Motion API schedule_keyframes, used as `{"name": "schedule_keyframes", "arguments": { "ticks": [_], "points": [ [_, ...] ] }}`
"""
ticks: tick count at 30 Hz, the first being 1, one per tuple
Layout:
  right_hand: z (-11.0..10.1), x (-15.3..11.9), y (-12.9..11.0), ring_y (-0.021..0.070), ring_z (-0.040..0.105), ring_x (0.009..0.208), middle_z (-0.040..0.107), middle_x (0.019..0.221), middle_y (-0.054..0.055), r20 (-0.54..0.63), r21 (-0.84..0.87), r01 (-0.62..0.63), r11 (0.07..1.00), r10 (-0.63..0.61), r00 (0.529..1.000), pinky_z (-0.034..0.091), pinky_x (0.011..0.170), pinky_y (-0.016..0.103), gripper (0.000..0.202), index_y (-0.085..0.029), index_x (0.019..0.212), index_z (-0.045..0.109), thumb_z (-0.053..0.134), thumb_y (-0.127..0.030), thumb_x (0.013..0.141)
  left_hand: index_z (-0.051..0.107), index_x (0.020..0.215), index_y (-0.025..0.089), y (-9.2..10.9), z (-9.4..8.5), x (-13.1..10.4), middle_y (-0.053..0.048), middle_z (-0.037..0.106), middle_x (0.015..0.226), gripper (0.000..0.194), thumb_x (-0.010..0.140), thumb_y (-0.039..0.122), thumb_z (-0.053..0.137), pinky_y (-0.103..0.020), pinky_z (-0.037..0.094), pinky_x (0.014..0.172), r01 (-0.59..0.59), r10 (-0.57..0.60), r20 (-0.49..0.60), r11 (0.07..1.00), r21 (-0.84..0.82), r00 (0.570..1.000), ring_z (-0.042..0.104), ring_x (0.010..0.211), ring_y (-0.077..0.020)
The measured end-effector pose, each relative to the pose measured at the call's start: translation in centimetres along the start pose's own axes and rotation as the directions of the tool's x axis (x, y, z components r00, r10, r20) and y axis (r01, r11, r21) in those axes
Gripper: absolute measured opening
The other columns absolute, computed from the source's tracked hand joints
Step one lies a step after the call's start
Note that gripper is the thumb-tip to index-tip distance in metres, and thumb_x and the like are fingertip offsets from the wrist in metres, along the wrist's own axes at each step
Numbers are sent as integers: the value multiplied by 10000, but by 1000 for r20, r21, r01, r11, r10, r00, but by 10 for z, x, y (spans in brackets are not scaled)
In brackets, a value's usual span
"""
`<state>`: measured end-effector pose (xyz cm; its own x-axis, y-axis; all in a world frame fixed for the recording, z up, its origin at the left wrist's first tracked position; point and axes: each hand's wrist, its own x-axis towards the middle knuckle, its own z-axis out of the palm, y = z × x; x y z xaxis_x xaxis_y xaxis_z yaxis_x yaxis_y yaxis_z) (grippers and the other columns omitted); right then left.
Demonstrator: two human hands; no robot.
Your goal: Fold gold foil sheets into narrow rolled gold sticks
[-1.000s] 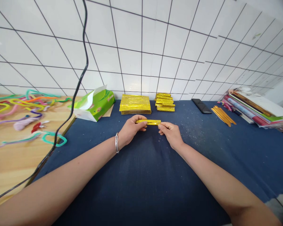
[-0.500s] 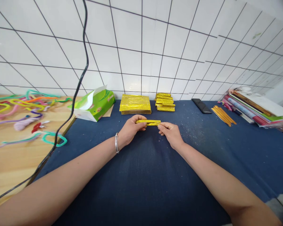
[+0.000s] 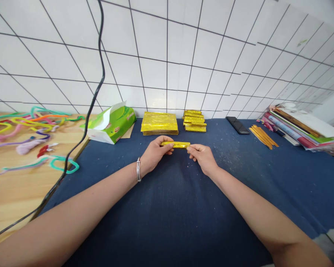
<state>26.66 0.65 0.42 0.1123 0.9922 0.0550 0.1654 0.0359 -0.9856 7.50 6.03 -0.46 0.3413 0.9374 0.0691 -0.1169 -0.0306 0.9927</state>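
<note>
A narrow folded strip of gold foil paper (image 3: 180, 145) is held level over the dark blue cloth, stretched between my two hands. My left hand (image 3: 158, 151) grips its left end between thumb and fingers; a silver bangle circles that wrist. At the strip's right end, my right hand (image 3: 202, 157) pinches the corner with thumb and forefinger. Just beyond the hands lies a stack of flat gold foil sheets (image 3: 159, 123). A pile of folded gold strips (image 3: 195, 121) sits to the right of that stack, against the tiled wall.
A green tissue pack (image 3: 113, 122) stands at the back left. A black cable (image 3: 96, 92) hangs down past the wooden table (image 3: 22, 193), which bears colourful pipe cleaners. On the right lie a black phone (image 3: 237, 125), orange-gold strips (image 3: 263, 136) and piled books and papers (image 3: 300, 128).
The gap along the strip between my hands has closed, and the strip now looks flatter. My right hand has shifted very slightly; my left hand keeps its grip.
</note>
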Motion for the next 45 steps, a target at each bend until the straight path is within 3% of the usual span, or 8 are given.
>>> {"name": "schedule_keyframes", "arguments": {
  "ticks": [11,24,36,45],
  "points": [
    [-1,0,3,92,477,546,564,628,-8,18,-29,30,999,-29,999,336,480,222,331,-163,865,675,609,-466,748,572,936,172,3,1,-1,7,594,816,246,715,241,657,-214,465,625,-40,39,13,992,116,999,551,621,-71],
    [-1,3,3,83,475,533,575,643,-5,27,31,-13,999,12,1000,335,462,213,306,-164,796,667,637,-458,716,564,959,178,-1,0,-1,3,585,798,231,761,283,621,-222,487,647,-28,27,26,999,19,999,562,665,-84],
    [-4,5,1,77,507,526,598,686,1,32,112,-92,989,89,996,336,434,193,245,-175,761,594,632,-413,716,557,989,184,6,2,-5,2,572,862,275,747,277,648,-218,464,661,-98,88,99,990,98,991,546,670,-76],
    [-1,4,3,81,521,535,593,723,-10,-19,112,-58,992,60,998,351,424,189,249,-193,858,534,594,-405,741,588,954,187,7,2,-5,8,582,822,252,730,278,661,-215,446,626,-133,125,55,978,163,991,536,639,-81]
  ]
}}
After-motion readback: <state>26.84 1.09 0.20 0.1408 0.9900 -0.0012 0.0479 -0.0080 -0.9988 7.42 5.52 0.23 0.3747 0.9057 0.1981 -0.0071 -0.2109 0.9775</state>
